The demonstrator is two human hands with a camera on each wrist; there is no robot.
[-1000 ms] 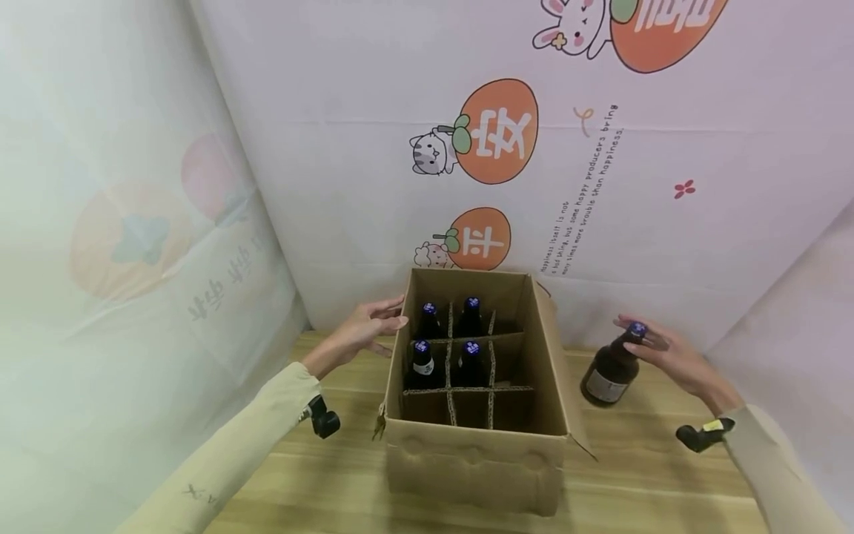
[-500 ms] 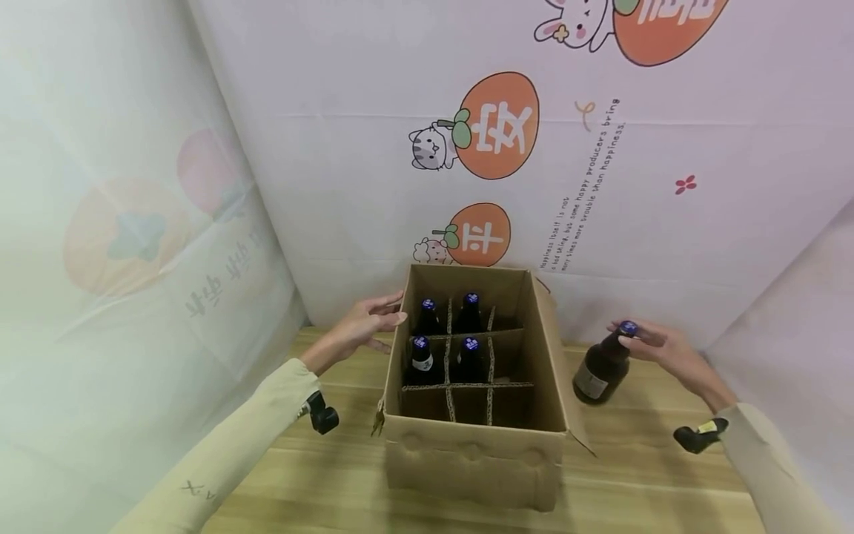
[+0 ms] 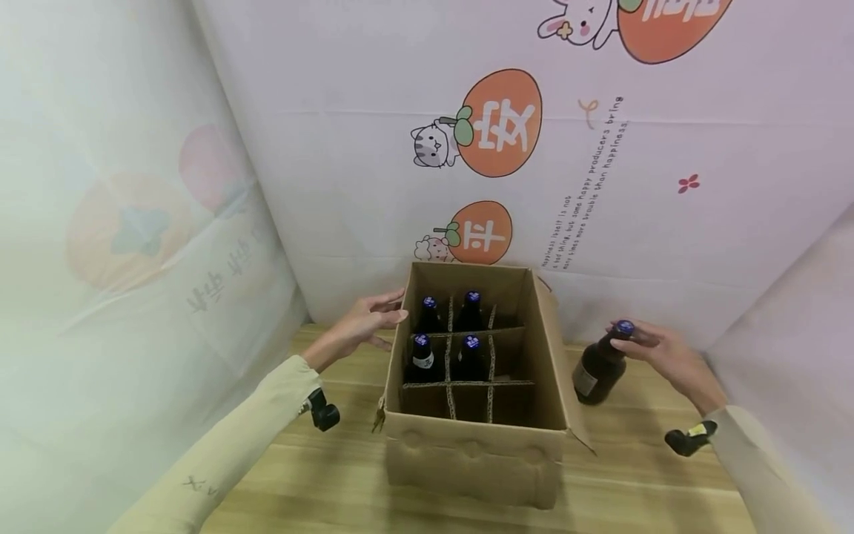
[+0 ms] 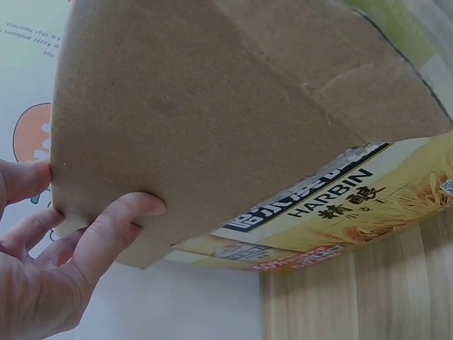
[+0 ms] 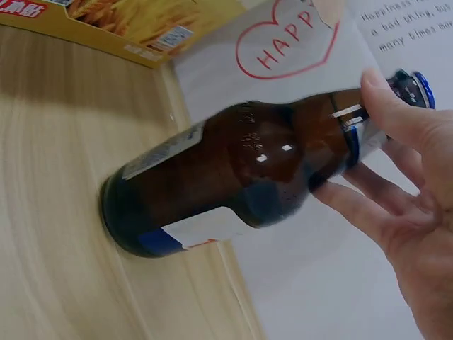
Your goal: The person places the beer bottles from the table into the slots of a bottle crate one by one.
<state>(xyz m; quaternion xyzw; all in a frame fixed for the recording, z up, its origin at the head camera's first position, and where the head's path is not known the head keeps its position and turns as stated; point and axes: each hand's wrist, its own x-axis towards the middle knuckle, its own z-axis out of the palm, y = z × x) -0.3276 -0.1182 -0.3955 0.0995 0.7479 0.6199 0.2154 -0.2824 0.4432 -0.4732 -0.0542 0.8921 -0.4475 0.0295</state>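
A brown cardboard box (image 3: 475, 449) with a top that stands open sits on the table, divided into compartments inside. Several dark bottles (image 3: 423, 357) with blue caps stand in its left and middle columns. My left hand (image 3: 363, 324) holds the box's far left corner; in the left wrist view its thumb (image 4: 134, 205) lies on the folded-down flap, with the other fingers around the edge. Right of the box, my right hand (image 3: 660, 352) grips a brown glass beer bottle (image 5: 233, 173) by the neck, just below its blue cap. This bottle leans, its base low over the wood.
White printed sheets (image 3: 347, 185) hang behind and at both sides. A right-hand flap (image 3: 563, 356) of the box sticks outward towards the held bottle. Light wood table (image 3: 320, 475) surrounds the box. Dark wrist cameras (image 3: 325, 411) stick out below both forearms.
The right hand has brought the beer bottle slightly left, closer to the box, and the bottle's label has turned leftward. My left hand stays at the box corner.
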